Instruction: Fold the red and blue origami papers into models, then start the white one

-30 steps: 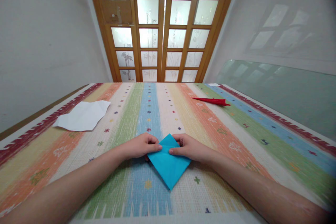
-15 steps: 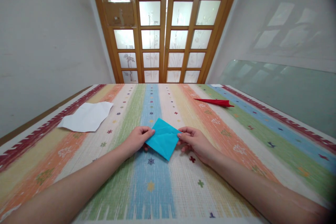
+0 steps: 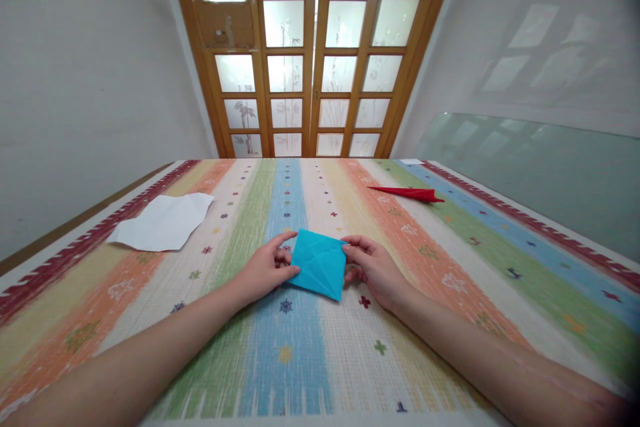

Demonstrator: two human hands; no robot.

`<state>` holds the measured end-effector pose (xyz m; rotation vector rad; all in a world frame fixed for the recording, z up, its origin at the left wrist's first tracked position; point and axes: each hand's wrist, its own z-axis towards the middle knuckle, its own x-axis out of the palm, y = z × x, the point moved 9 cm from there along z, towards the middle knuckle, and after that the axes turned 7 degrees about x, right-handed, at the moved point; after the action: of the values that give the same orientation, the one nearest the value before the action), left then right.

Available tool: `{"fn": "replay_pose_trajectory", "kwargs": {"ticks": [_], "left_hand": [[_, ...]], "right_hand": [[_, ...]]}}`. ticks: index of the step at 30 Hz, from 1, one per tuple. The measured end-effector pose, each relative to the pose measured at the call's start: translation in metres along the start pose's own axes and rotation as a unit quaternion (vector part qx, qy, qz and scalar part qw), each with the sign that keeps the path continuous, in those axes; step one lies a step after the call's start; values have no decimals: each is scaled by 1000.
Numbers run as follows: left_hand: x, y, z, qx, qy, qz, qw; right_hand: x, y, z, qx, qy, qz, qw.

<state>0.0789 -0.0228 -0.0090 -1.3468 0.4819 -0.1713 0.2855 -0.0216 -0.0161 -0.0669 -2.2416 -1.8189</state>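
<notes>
While held between both hands above the striped tablecloth, blue paper sits near the middle of the table, over the blue stripe, closer to the near edge than the far one. No brand, label or readable writing on the paper, cloth or door; only small printed crosses and flower marks along the stripes.

Left hand: thumb and forefinger pinching the paper's left edge, forefinger stretched along the upper left side, remaining fingers curled under. Right hand: fingertips pinching the right corner, thumb on top, other fingers bent beneath the sheet. Cannot tell whether the lower corner touches the cloth.

Folded to a roughly square shape, creases crossing its face, turned a little so that one corner points down toward the near edge and slightly right; upper edge running from upper left to right, nearly level. No clear long axis, the sides being about equal.

Plenty of bare cloth all round: open stripes in front, behind and to both sides. White paper lying flat well apart to the far left, near the red-patterned border. Red folded paper, long and pointed, well apart at the far right, tip pointing left. Wooden glazed door beyond the far table edge; glass panel leaning along the right wall.
</notes>
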Motion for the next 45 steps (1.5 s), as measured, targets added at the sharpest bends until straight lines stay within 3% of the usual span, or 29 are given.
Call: {"fn": "replay_pose_trajectory", "kwargs": {"ticks": [5, 12, 21, 25, 31, 45], "left_hand": [[-3, -16, -4, 57, -25, 75, 995], [-9, -23, -3, 85, -51, 121, 988], [13, -27, -7, 91, 65, 257, 960], [9, -25, -5, 93, 41, 222, 970], [-8, -20, 0, 80, -39, 153, 984], [3, -31, -3, 117, 1, 228, 967]], "right_hand": [[1, 1, 0, -4, 1, -8, 1000], [14, -3, -2, 33, 76, -98, 992], [20, -7, -2, -3, 104, -201, 974], [25, -5, -7, -19, 126, -223, 966], [31, -4, -10, -6, 147, -206, 967], [32, -2, -11, -101, 143, -279, 944]]}}
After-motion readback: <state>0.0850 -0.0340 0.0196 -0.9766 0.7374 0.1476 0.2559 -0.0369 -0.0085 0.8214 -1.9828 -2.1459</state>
